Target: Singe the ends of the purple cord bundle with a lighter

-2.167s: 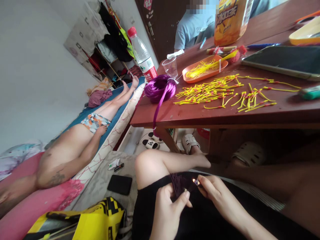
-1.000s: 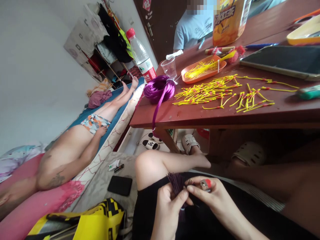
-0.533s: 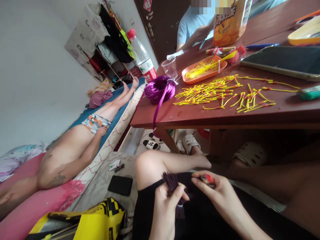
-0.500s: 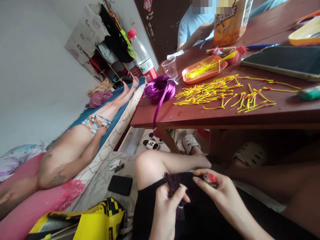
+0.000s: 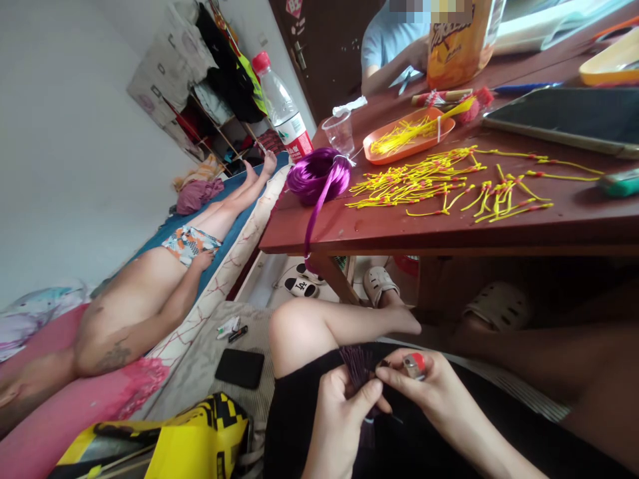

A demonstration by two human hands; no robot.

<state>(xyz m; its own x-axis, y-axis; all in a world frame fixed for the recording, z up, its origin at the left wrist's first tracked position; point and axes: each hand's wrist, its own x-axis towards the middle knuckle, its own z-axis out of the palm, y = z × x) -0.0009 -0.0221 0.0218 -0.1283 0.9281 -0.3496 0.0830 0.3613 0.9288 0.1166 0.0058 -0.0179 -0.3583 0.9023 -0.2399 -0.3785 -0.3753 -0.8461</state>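
My left hand (image 5: 344,409) is closed around a bundle of dark purple cords (image 5: 357,364), whose loose ends fan out above the fist. Below the fist the bundle's lower end shows, with a pale tie around it. My right hand (image 5: 439,392) keeps a lighter (image 5: 414,365) with a red and metal top in its curled fingers. Its thumb and forefinger pinch together beside my left thumb, and a thin dark strand seems to be between them. Both hands are over the black cloth on my lap.
On the red table (image 5: 349,229) lie a purple cord coil (image 5: 319,176), knotted yellow cords (image 5: 419,179), an orange tray (image 5: 367,152), a phone (image 5: 569,116) and bottles. A co-worker sits across. Someone lies on the bed at left; a yellow bag (image 5: 190,442) is nearby.
My right hand has moved left and its fingertips now meet at the bundle. My left hand has shifted slightly right with the cords. The co-worker's arm has moved.
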